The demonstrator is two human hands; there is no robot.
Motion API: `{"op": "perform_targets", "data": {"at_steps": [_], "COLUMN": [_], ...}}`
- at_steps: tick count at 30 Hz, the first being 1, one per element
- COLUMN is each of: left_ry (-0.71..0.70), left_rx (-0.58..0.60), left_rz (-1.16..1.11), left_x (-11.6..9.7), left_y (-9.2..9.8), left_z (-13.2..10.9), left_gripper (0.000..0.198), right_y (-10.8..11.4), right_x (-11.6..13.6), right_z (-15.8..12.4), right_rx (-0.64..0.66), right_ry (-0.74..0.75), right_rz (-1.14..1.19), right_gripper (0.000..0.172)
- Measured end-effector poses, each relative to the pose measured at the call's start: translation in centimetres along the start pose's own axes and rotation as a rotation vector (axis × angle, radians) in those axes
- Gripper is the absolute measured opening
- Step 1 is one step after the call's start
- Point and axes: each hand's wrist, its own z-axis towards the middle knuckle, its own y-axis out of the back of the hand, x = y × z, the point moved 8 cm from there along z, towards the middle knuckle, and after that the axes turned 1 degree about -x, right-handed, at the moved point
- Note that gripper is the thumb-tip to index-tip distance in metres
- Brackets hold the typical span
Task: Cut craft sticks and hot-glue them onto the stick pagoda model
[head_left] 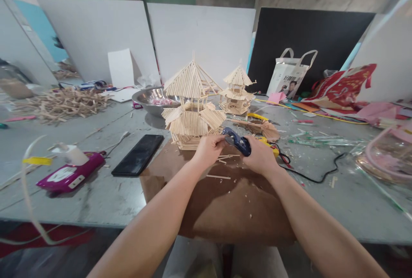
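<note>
My right hand (pixel 261 156) is closed around a blue glue gun (pixel 237 141), its nozzle aimed left toward my left hand. My left hand (pixel 208 147) is pinched shut just in front of a large two-tier pavilion model of wooden sticks (pixel 192 106); what its fingers hold is too small to make out. Both hands hover over a brown cardboard sheet (pixel 222 203) with a few loose sticks (pixel 219 177) lying on it. The gun's black cord (pixel 317 178) trails off to the right.
A smaller stick pavilion (pixel 237 90) stands behind, beside a steel bowl (pixel 153 100). A black phone (pixel 138 155) and a magenta box (pixel 69 175) lie left. A heap of sticks (pixel 62 104) sits far left. Bags and paper clutter the right, with a clear container (pixel 386 155).
</note>
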Motion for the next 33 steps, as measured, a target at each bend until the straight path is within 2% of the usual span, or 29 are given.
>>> {"op": "perform_targets", "data": {"at_steps": [13, 33], "left_ry": [-0.061, -0.062], "left_rx": [-0.012, 0.011], "left_rz": [-0.005, 0.098], "left_x": [-0.22, -0.42], "left_y": [0.01, 0.27], "left_z": [-0.02, 0.02], "left_gripper": [0.023, 0.023], "right_y": [-0.09, -0.06], "right_x": [0.05, 0.21], "right_z": [0.02, -0.04], "right_rx": [0.026, 0.042], "right_ry": [0.002, 0.014], "right_rz": [0.023, 0.010], "right_gripper": [0.041, 0.033]}}
